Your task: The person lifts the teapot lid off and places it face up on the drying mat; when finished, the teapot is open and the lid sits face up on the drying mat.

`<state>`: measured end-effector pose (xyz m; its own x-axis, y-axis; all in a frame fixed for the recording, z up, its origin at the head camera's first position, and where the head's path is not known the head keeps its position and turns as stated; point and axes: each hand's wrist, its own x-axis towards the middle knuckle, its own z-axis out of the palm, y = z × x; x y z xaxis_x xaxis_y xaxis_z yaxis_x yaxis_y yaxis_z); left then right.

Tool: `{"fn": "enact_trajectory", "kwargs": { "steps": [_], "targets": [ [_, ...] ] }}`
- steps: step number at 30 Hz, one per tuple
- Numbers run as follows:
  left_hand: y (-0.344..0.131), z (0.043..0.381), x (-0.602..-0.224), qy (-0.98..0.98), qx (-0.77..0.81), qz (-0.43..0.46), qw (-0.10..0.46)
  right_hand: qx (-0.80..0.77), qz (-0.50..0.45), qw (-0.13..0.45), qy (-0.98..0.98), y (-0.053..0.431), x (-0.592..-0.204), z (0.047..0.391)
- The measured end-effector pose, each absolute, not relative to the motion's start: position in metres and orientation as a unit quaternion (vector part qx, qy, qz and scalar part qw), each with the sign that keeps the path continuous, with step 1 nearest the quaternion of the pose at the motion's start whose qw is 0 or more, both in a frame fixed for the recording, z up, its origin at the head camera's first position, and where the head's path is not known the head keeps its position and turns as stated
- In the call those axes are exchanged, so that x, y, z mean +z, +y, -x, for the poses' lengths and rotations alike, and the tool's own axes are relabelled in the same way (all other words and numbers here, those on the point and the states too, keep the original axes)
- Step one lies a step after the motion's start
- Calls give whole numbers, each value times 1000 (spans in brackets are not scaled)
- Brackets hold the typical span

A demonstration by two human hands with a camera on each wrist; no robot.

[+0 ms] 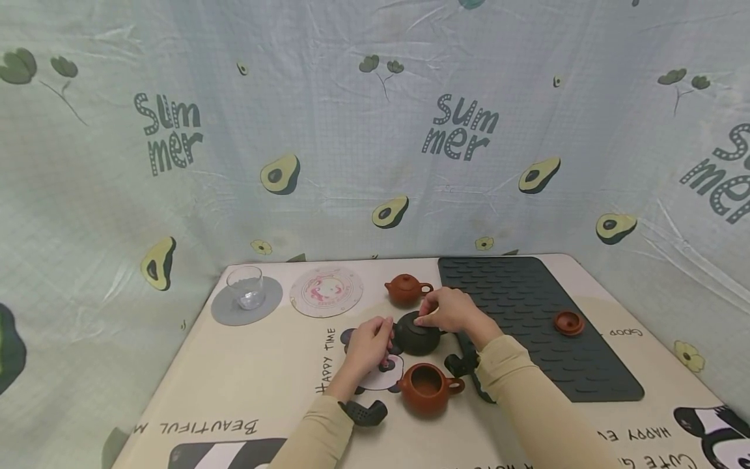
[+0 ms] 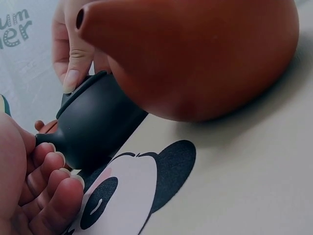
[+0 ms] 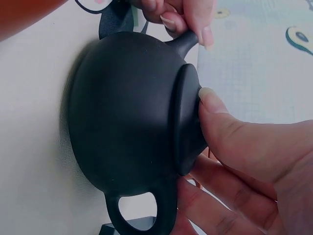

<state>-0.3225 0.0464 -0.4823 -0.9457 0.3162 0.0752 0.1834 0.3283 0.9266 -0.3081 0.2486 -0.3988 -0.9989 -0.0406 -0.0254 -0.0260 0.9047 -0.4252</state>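
Observation:
A black teapot (image 1: 417, 339) stands on the table between both hands, its lid (image 3: 187, 122) seated on top. My right hand (image 1: 450, 309) holds the lid from above, thumb and fingers at its knob, which they hide. At the spout (image 3: 183, 43), my left hand (image 1: 369, 342) pinches the tip between thumb and fingers. Nearer to me sits a lidless reddish-brown teapot (image 1: 426, 391), its inside showing; it looms large in the left wrist view. Just beyond the black pot is a smaller reddish-brown teapot (image 1: 405, 289) with its lid on.
A dark ridged mat (image 1: 527, 306) covers the table's right side, with a small reddish-brown lid (image 1: 569, 322) on it. At the far left, a clear glass (image 1: 246, 286) stands on a grey round mat (image 1: 225, 309), beside a pink-patterned round mat (image 1: 301, 293). A printed curtain (image 1: 328, 117) hangs behind.

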Motion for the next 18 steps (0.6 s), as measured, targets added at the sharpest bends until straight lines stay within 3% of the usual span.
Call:
{"fn": "enact_trajectory", "kwargs": {
  "steps": [18],
  "targets": [
    [46,323,-482,809,564,-157,57,-220,18,16,975,249,-398,307]
  ]
}}
